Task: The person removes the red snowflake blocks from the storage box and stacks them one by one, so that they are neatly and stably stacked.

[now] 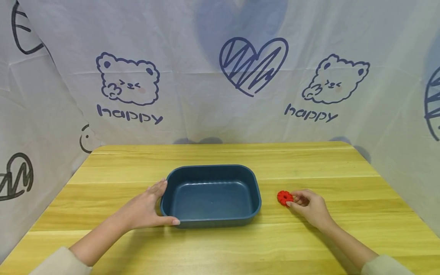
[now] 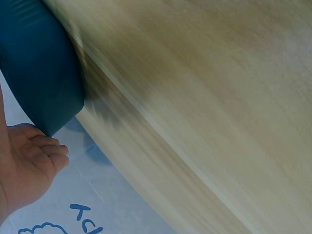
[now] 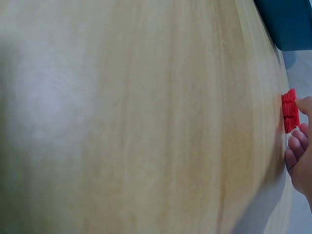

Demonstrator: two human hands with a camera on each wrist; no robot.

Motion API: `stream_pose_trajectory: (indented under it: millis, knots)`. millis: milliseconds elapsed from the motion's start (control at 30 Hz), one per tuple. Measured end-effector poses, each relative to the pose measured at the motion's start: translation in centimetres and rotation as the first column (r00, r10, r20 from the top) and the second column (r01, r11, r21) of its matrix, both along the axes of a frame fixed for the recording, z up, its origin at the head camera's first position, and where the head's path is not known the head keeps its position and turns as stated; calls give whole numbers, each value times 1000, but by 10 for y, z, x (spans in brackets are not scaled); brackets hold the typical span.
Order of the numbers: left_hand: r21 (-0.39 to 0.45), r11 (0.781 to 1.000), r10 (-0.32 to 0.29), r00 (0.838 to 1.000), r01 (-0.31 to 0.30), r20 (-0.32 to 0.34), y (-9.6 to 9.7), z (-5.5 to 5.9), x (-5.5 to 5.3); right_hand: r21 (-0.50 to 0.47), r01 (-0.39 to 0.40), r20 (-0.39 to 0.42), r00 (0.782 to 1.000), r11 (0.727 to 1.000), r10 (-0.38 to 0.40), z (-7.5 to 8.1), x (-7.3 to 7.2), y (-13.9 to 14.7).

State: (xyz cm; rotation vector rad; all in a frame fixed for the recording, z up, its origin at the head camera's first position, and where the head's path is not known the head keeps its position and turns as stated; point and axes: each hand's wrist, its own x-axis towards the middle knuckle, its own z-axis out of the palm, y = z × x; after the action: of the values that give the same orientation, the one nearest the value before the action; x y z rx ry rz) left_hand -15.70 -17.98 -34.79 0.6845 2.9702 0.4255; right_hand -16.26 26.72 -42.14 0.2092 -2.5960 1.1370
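A dark blue rectangular plastic basin (image 1: 211, 202) stands on the wooden table, its inside bare. My left hand (image 1: 151, 206) grips its left end, thumb along the front wall and fingers at the left rim. In the left wrist view, the curled fingers of that hand (image 2: 34, 161) meet the edge of the basin (image 2: 44, 68). To the right of the basin, my right hand (image 1: 311, 208) pinches a small red flower-shaped piece (image 1: 281, 198) with a hole in its middle. Seen from the right wrist, the red piece (image 3: 289, 111) has a ridged side and is close over the tabletop.
The light wood table (image 1: 309, 160) extends around the basin on all sides. Behind it hangs a pale cloth (image 1: 192, 95) printed with bears, hearts and the word "happy". The cloth also covers the left and right sides.
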Motion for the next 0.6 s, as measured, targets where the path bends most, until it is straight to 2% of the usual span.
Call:
stream_pose_trajectory:
  millis: [333, 600]
  knots:
    - [-1, 1000, 2, 1000, -2, -2, -1, 0, -1, -20, 2, -8, 1000, 1000, -2, 0, 0, 0]
    - [19, 1000, -2, 1000, 2, -20, -1, -4, 2, -29, 5, 26, 1000, 1000, -4, 4, 2, 2]
